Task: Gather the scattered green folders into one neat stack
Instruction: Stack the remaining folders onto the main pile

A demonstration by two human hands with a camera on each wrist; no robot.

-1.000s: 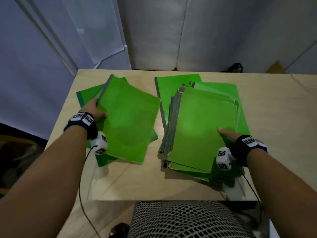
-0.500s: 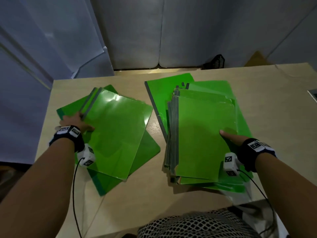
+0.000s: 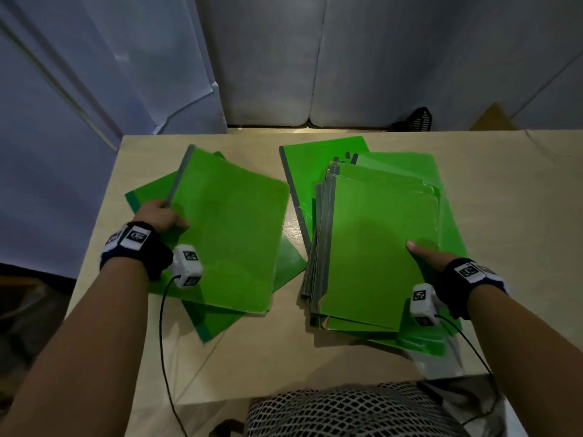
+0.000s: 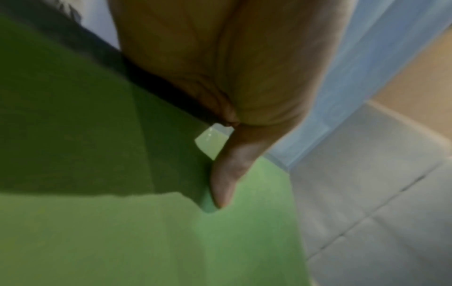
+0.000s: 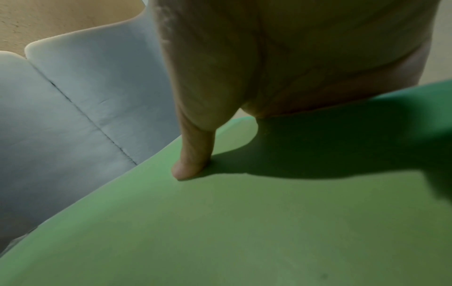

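Note:
On the left of the wooden table [image 3: 511, 190], my left hand [image 3: 161, 216] grips a green folder [image 3: 230, 234] by its grey-spined left edge, thumb on top. The thumb [image 4: 221, 185] lies on the green cover [image 4: 122, 238] in the left wrist view. This folder sits tilted over two darker green folders [image 3: 211, 323]. On the right lies an uneven stack of several green folders [image 3: 378, 247]. My right hand [image 3: 426, 257] holds its right edge with the thumb [image 5: 193, 154] pressed on the top cover [image 5: 244, 232]; the other fingers are hidden below.
One more green folder [image 3: 325, 156] pokes out behind the right stack. White padded panels [image 3: 315, 58] stand behind the table, with a small black object [image 3: 416, 121] at their foot. A black-and-white mesh surface [image 3: 347, 411] sits at the near edge.
The head view has swung a little. My left hand keeps hold of its folder, whose spine edge now stands slightly higher. My right hand stays on the right stack.

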